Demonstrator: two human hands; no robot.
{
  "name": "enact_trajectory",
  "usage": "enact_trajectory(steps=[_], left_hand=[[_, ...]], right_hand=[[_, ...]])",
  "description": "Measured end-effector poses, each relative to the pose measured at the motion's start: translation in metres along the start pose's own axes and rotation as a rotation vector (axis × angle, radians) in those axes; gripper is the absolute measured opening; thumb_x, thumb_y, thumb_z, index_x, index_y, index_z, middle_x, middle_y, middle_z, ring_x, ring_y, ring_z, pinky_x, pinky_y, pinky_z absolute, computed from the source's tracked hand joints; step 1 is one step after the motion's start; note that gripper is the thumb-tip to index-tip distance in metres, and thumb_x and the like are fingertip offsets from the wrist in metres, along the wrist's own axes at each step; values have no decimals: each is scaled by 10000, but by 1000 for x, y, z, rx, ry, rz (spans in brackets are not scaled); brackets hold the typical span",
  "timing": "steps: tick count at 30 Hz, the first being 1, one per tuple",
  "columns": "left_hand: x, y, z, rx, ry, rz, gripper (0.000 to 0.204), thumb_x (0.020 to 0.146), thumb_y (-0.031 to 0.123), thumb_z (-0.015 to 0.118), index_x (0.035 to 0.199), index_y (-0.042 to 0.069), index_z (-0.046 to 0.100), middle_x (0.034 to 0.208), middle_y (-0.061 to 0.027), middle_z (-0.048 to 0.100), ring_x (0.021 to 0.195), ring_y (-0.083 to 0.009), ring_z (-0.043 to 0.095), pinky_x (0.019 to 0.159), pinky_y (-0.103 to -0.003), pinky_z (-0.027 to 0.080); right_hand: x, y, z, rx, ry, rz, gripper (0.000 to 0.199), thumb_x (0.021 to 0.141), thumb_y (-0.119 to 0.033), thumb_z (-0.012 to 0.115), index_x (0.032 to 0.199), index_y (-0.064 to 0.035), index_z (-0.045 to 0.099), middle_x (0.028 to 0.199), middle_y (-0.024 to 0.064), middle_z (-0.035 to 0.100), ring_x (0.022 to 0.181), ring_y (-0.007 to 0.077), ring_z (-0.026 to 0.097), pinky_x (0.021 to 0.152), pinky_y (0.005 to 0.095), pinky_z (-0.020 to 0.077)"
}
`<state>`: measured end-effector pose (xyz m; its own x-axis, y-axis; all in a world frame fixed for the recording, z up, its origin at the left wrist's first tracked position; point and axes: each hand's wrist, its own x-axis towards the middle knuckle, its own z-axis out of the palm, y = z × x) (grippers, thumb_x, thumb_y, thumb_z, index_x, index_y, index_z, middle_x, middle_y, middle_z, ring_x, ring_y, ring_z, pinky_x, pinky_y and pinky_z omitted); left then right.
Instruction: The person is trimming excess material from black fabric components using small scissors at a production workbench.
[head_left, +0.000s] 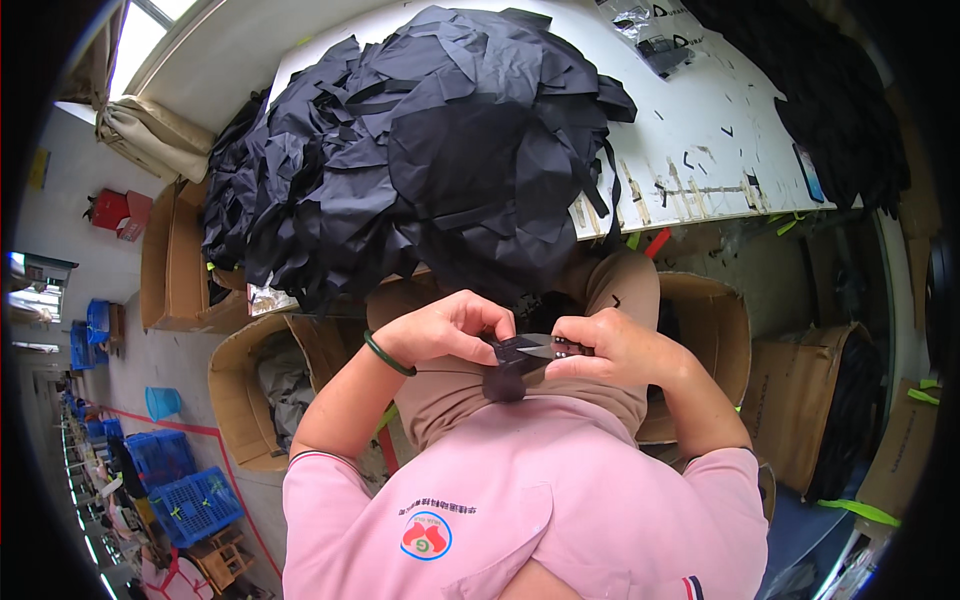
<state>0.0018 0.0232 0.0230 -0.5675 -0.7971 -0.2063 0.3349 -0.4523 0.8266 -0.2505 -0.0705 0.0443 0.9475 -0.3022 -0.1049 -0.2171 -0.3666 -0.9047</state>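
Note:
My left hand pinches a small black fabric piece between thumb and fingers above my lap, and part of the piece hangs down against my pink shirt. From the other side my right hand grips a pair of small thread snips. Their metal blades point left and lie at the fabric; I cannot tell whether they are touching it or have closed on it. Just beyond both hands, a big heap of black fabric pieces spills over the near edge of the white table.
Open cardboard boxes stand at my left, one with grey fabric inside. More boxes are at my right. Dark cloth lies at the table's far right, near a phone-like object. Blue crates sit on the floor at left.

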Motion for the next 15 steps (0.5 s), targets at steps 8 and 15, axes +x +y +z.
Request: enact_trajectory(steps=[8, 15], left_hand=[[8, -3, -9, -9, -109, -207, 114, 770, -5, 683, 869, -51, 651, 890, -38, 596, 813, -124, 578, 763, -252, 468], [10, -6, -7, 32, -158, -266, 114, 766, 4, 678, 864, -44, 647, 859, -24, 607, 804, -111, 579, 773, -249, 468]], right_hand=[[2, -7, -2, -236, -72, -63, 404, 845, -463, 672, 856, -63, 613, 586, 125, 564, 556, 328, 578, 531, 398, 440], [4, -10, 0, -264, -84, -113, 398, 858, -461, 655, 858, -64, 612, 616, 134, 594, 588, 329, 601, 537, 401, 449]])
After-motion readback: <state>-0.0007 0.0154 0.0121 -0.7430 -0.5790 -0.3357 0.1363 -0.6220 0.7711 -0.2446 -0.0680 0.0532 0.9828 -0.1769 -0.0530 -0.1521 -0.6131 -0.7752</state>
